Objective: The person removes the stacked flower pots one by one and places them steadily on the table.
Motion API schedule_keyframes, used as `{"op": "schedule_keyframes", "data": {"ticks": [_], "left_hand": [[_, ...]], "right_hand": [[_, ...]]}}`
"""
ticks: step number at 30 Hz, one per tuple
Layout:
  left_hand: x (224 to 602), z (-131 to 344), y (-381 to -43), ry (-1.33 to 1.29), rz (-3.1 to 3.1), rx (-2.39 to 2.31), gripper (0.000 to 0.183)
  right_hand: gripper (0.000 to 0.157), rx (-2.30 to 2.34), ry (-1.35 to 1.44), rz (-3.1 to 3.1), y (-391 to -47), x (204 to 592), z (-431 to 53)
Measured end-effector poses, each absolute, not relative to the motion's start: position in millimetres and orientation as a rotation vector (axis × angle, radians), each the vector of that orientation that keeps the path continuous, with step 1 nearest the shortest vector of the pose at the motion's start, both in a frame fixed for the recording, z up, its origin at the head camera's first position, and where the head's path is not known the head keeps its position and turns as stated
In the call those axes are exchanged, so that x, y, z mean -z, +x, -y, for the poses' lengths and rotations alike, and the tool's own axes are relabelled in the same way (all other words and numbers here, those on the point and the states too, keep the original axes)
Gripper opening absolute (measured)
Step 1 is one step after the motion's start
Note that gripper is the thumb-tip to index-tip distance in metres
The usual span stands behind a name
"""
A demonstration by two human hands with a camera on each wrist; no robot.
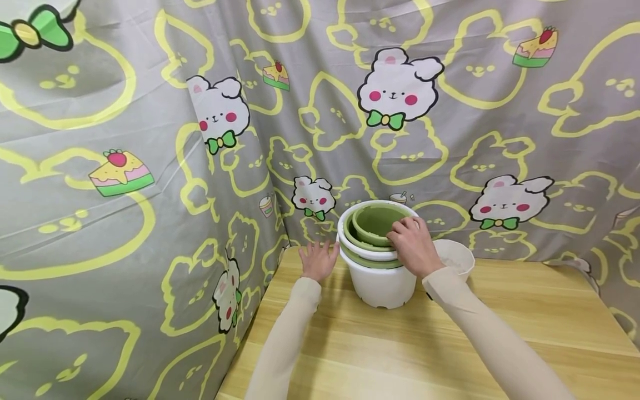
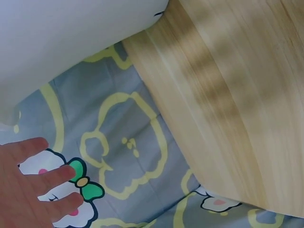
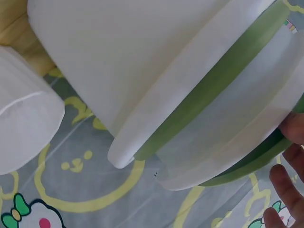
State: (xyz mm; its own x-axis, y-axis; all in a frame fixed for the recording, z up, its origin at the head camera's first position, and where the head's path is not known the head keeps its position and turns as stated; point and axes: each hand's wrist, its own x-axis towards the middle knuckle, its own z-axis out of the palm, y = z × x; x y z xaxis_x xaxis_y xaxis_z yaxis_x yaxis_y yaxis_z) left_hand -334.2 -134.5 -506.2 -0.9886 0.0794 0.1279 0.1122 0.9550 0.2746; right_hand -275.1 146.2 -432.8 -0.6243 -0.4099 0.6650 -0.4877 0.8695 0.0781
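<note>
Left hand [image 1: 318, 261], fingers spread, holds nothing, just left of pot stack [image 1: 376, 256]. Right hand [image 1: 414, 245] pinches rim of innermost green pot [image 1: 375, 221], nested in top of stack on bench [image 1: 360, 355]. White bowl [image 1: 461, 254] near, right.

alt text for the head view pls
A right hand curls at the innermost green pot of a nested white-and-green stack on a wooden table; the left hand spreads alongside. A white bowl is at right, patterned fabric behind.
</note>
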Motion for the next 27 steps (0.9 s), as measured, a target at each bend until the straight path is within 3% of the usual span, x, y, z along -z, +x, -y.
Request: {"op": "schedule_keyframes", "data": {"ticks": [27], "left_hand": [[506,135,-337,-0.147,3.0,0.456,0.077]], "right_hand": [[0.02,-0.031,0.672,2.139,-265,398,-162]]}}
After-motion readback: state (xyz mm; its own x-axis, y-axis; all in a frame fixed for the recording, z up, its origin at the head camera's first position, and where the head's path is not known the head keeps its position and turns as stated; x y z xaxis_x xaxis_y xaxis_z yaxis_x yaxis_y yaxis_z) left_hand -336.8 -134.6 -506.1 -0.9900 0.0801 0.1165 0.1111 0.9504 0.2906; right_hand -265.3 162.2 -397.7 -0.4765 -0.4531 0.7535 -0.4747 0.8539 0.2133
